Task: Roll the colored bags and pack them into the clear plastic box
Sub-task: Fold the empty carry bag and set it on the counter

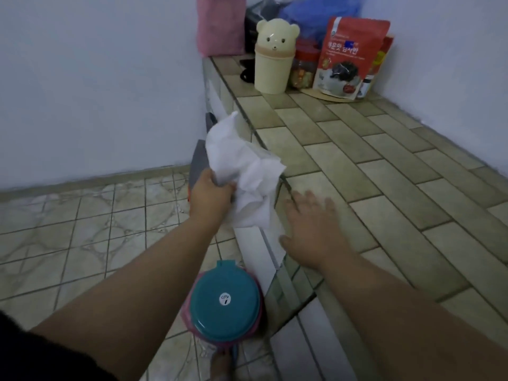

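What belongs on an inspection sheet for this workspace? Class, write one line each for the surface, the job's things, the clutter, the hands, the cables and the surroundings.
Surface: tiled counter, near part bare.
Job's things: crumpled white bag, held up at the counter's edge; clear plastic box not seen.
Clutter: cream bear-shaped bin, red-lidded jar and red seaweed pouch, grouped at the counter's far end.
Hands: left hand grips the bag; right hand open, fingers spread, at the counter's near edge, contact unclear.
Cables: nothing seen.
Surroundings: tiled floor, pale wall, teal-lidded pink container on the floor beside the counter.
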`<state>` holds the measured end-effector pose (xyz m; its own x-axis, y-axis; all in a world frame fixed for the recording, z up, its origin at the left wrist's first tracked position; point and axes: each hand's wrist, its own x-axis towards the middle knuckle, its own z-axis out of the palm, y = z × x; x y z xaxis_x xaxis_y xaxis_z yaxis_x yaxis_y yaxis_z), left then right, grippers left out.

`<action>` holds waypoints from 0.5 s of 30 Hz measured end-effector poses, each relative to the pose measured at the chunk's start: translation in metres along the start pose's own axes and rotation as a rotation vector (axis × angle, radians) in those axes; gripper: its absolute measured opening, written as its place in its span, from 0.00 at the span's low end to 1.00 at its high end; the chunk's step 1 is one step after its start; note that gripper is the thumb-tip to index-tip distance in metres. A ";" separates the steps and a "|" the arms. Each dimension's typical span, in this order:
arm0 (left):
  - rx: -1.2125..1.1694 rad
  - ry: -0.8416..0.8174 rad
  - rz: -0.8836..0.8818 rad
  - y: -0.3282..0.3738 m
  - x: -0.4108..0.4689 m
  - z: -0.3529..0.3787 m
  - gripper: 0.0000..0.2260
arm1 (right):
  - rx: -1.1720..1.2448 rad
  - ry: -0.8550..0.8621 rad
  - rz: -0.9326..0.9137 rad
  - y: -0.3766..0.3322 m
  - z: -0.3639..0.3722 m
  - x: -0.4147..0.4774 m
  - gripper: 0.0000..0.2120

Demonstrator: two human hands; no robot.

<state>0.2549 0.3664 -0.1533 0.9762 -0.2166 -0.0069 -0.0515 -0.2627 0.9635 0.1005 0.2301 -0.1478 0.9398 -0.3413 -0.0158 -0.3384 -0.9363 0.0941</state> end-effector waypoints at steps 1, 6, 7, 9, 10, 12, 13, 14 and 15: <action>-0.018 0.043 -0.033 -0.012 0.003 -0.012 0.10 | -0.075 -0.007 -0.103 -0.022 0.006 0.005 0.38; 0.025 0.114 -0.170 -0.084 0.000 -0.048 0.13 | -0.401 -0.427 -0.184 -0.078 0.066 0.014 0.38; 0.031 0.104 -0.191 -0.099 -0.004 -0.051 0.13 | -0.466 -0.498 -0.151 -0.076 0.078 0.013 0.37; 0.072 0.068 -0.215 -0.125 -0.012 -0.056 0.11 | -0.633 -0.584 -0.122 -0.066 0.098 0.010 0.34; 0.110 0.046 -0.231 -0.135 -0.017 -0.059 0.10 | -0.753 -0.609 -0.143 -0.061 0.104 0.009 0.34; 0.181 -0.003 -0.281 -0.152 -0.028 -0.065 0.10 | -0.943 -0.632 -0.220 -0.056 0.110 0.006 0.35; 0.219 -0.029 -0.307 -0.158 -0.035 -0.067 0.10 | -0.985 -0.635 -0.254 -0.055 0.111 0.005 0.35; 0.255 -0.055 -0.330 -0.164 -0.045 -0.069 0.11 | -1.014 -0.632 -0.275 -0.054 0.113 0.004 0.35; 0.286 -0.085 -0.346 -0.171 -0.056 -0.071 0.11 | -1.021 -0.623 -0.295 -0.054 0.113 0.003 0.35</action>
<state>0.2243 0.4903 -0.2983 0.9263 -0.1433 -0.3485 0.2067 -0.5799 0.7880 0.1163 0.2701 -0.2651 0.6969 -0.3708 -0.6139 0.3380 -0.5851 0.7371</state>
